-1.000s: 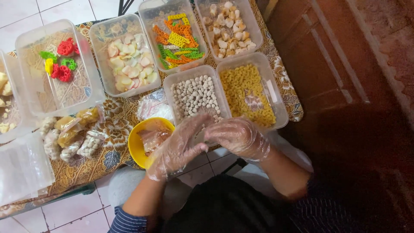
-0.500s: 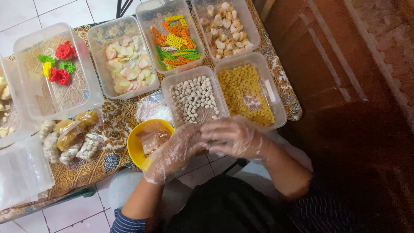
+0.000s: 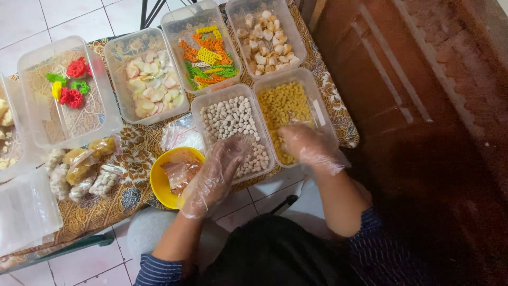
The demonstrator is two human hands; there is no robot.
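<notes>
The right hand (image 3: 306,148), gloved in thin clear plastic, dips into the clear plastic tub of yellow curled crackers (image 3: 290,108) at 1 o'clock; whether it grips any, I cannot tell. The left hand (image 3: 216,175), relaxed and holding nothing, rests over the clear tub of small pale round balls (image 3: 227,119), at 3 o'clock from the round yellow bowl (image 3: 159,182).

A cloth-covered table (image 3: 132,159) (brown floral batik) carries clear snack tubs (image 3: 288,114), a yellow bowl (image 3: 159,182) and filled packets (image 3: 79,169).
</notes>
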